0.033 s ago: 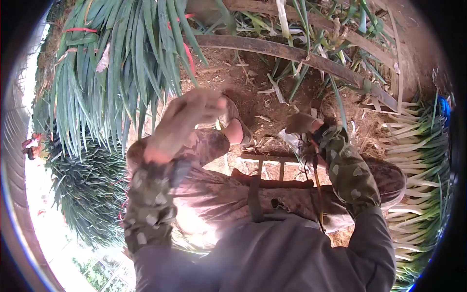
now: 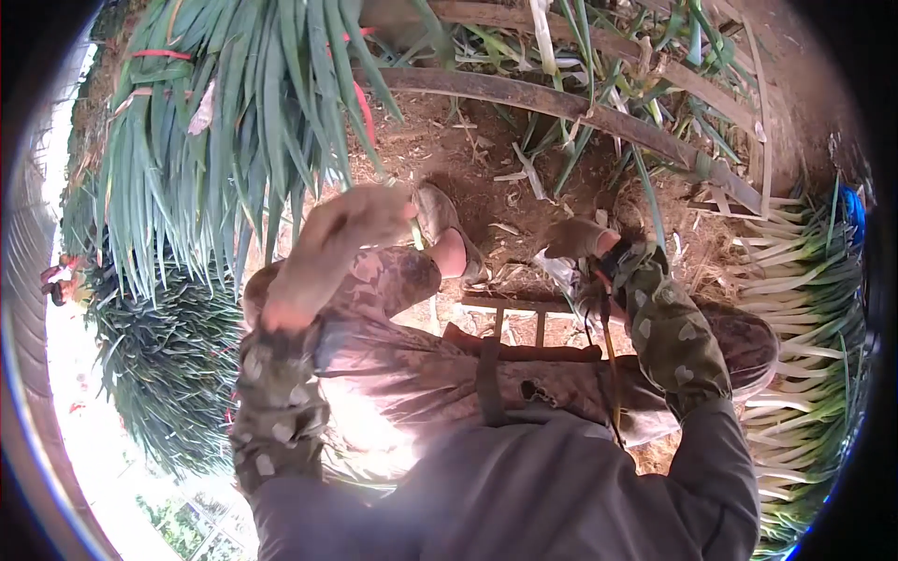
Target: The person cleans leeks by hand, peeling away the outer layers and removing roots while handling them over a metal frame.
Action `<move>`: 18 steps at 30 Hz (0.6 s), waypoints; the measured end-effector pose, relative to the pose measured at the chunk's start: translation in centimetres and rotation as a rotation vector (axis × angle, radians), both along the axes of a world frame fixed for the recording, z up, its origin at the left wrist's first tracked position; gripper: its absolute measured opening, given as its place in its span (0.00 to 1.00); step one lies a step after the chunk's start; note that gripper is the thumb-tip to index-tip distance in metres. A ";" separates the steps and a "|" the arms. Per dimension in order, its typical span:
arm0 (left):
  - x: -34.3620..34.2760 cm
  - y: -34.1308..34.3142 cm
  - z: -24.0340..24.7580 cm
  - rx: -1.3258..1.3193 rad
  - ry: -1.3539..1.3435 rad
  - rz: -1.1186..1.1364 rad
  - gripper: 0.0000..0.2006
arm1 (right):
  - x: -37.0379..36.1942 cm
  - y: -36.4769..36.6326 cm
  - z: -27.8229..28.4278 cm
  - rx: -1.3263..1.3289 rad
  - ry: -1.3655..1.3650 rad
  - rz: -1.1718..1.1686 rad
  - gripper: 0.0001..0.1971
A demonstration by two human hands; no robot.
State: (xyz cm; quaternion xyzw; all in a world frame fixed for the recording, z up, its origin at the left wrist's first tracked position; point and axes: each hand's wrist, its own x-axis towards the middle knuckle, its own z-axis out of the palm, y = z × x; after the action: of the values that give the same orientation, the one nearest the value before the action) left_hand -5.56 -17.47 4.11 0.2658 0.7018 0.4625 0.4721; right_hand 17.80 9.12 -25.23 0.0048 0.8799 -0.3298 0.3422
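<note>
- Sleeves: both forearms rise from the lower edge in grey sleeves with patterned oversleeves; the person sits with knees bent, trousers patterned.
- Stool (image 2: pixel 524 351): low wooden frame with slats, visible between the legs, resting on the soil.
- Left hand (image 2: pixel 341 248): raised above the left knee, fingers curled closed around the base of a leek bunch (image 2: pixel 234 112). The long green leaves fan upward and leftward from the fist; red ties show among them.
- Right hand (image 2: pixel 575 238): lowered near the right knee, fingers folded together. Whether it pinches anything cannot be told; thin strands hang beside the wrist.
- Shoe (image 2: pixel 440 220): light-coloured, just beyond the left hand, sole on the soil.
- Soil (image 2: pixel 486 159): brown, scattered with trimmed leaf scraps.
- Leek stack (image 2: pixel 804 309): white stalks lying side by side at the right, well apart from both hands.
- Second leaf pile (image 2: pixel 159 374): dark green, at the left below the held bunch.
- Planks (image 2: pixel 561 103): curved wooden boards across the far ground.
</note>
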 end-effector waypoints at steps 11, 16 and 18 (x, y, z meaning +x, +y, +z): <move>-1.2 -18.0 5.3 -0.277 1.366 0.369 0.14 | -5.2 2.1 31.6 -0.405 0.801 -0.557 0.23; 2.0 -17.5 0.8 -0.067 1.255 0.439 0.12 | -3.9 -1.4 46.1 -0.047 1.612 -0.279 0.39; 2.3 -15.5 -0.8 -0.059 1.273 0.457 0.12 | -1.9 -1.6 51.4 0.179 1.783 -0.126 0.43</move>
State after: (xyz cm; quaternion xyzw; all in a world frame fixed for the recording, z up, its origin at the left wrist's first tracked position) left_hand -3.21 -32.95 3.34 0.3184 0.8940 0.2844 -0.1359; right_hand 15.94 7.51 26.13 -0.1779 0.8393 -0.1595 -0.4883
